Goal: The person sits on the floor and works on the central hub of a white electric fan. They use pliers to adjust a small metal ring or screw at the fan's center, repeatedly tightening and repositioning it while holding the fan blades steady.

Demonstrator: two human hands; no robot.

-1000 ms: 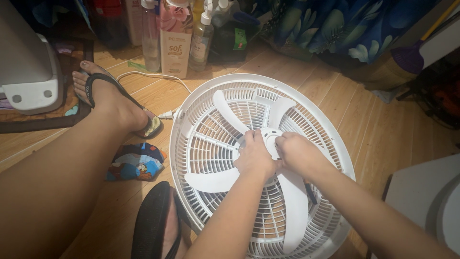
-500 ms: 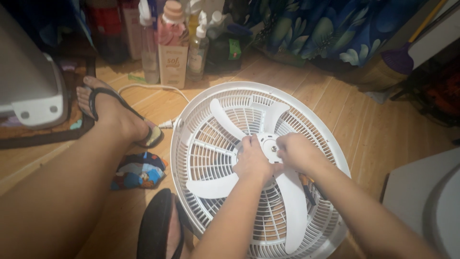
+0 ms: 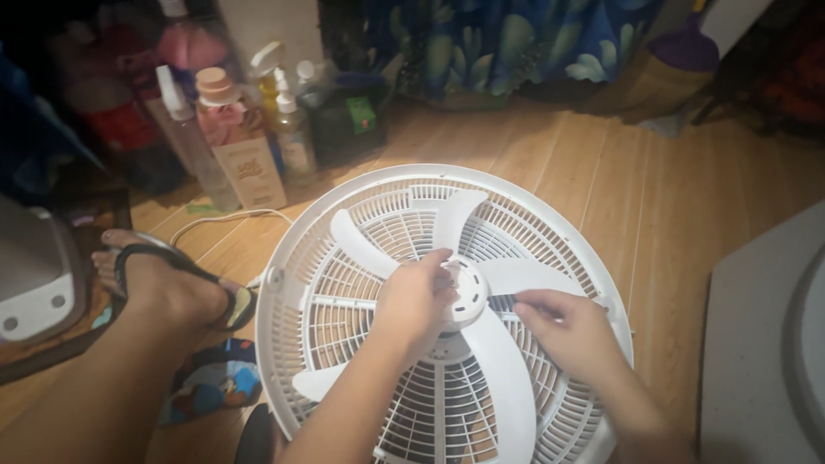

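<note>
White plastic fan [image 3: 447,318] lies flat on the wooden floor [image 3: 670,215], grille facing up. Since a moment ago the hands have parted: left hand [image 3: 417,301] curls closed over the hub, right hand [image 3: 563,331] now pinches a blade beside it.

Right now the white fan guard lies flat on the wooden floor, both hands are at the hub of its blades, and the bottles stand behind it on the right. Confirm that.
Not quite: in the head view the bottles stand behind the fan guard on the left, not the right. The rest holds: the guard lies flat on the wooden floor, and the left hand and right hand are at the hub of the blades.
</note>
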